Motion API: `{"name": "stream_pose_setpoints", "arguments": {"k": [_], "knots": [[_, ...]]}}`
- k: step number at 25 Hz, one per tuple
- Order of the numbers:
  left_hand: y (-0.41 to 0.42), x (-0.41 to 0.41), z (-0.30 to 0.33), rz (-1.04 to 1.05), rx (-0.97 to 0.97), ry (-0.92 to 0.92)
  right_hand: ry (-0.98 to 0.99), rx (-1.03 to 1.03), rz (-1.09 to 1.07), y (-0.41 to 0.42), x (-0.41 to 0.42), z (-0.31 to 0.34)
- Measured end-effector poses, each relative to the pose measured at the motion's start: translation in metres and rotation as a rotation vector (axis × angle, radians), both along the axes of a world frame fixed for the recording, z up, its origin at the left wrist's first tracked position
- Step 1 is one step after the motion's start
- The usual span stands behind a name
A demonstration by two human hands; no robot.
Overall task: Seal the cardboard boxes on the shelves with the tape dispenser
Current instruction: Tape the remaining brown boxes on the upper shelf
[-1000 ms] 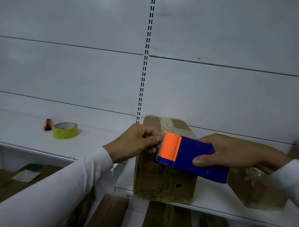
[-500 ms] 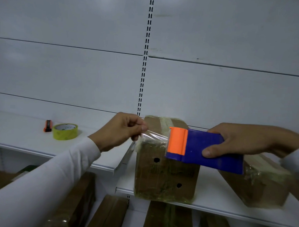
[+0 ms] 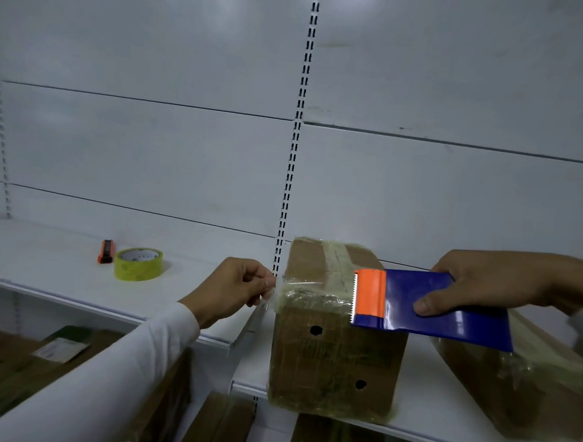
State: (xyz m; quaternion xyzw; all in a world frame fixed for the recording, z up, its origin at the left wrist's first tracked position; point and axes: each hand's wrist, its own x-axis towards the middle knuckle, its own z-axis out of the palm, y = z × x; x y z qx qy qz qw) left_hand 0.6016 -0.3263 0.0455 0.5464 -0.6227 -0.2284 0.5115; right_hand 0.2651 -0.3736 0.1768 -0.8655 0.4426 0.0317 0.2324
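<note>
Tape (image 3: 309, 290), clear and stretched taut, spans the near top edge of the upright cardboard box (image 3: 334, 359) on the right-hand shelf (image 3: 419, 400). The left hand (image 3: 232, 290) pinches its free end just left of the box. The right hand (image 3: 494, 283) grips the blue and orange tape dispenser (image 3: 423, 306) over the box's right side. Far left lie a yellow tape roll (image 3: 138, 264) and a small orange tool (image 3: 106, 251).

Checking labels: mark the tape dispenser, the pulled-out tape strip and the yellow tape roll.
tape dispenser (image 3: 446, 306), head view, on its blue body.
tape strip (image 3: 310, 290), head view, mid-span between the hands.
yellow tape roll (image 3: 137, 269), head view, on its outer side wall.
</note>
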Motion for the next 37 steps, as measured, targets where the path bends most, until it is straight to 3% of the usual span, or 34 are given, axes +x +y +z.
{"name": "stream_pose_setpoints", "arguments": {"k": [4,6,8,10,12,13,16,18,20,22,25,30,37], "knots": [[-0.011,-0.008,-0.014,0.025,0.048,0.004,0.009,0.014,-0.02,-0.008,0.007,-0.005],[-0.013,-0.007,-0.014,0.206,0.025,-0.214,0.012,0.015,-0.024,-0.011,0.007,-0.007],[-0.012,-0.006,-0.006,0.37,-0.134,-0.414,0.008,0.016,-0.027,-0.013,0.007,-0.007],[-0.012,-0.011,0.001,0.247,-0.247,-0.539,0.005,0.019,-0.027,-0.014,0.006,-0.007],[-0.013,-0.02,0.0,0.113,-0.212,-0.781,-0.006,0.026,-0.036,-0.012,0.005,-0.008],[-0.013,-0.023,-0.005,0.068,-0.199,-0.792,-0.008,0.03,-0.035,-0.012,0.005,-0.01],[-0.012,-0.021,-0.009,-0.057,-0.156,-0.548,-0.007,0.036,-0.034,-0.011,0.004,-0.01],[-0.013,-0.017,-0.003,0.085,-0.235,-0.816,-0.003,0.05,-0.032,-0.011,0.004,-0.01],[-0.021,-0.02,0.007,0.256,-0.458,-0.999,0.006,0.062,-0.025,-0.01,0.005,-0.009],[-0.031,-0.033,0.014,0.117,-0.514,-1.02,0.007,0.067,-0.031,-0.01,0.003,-0.008],[-0.043,-0.05,0.008,-0.163,-0.369,-0.954,0.025,0.074,-0.037,-0.011,0.003,-0.009],[-0.049,-0.021,-0.006,-0.166,-0.335,-0.788,-0.006,0.095,0.003,-0.013,-0.019,-0.012],[-0.053,-0.026,0.002,-0.27,-0.354,-0.842,-0.052,0.097,-0.129,-0.027,-0.085,-0.016]]}}
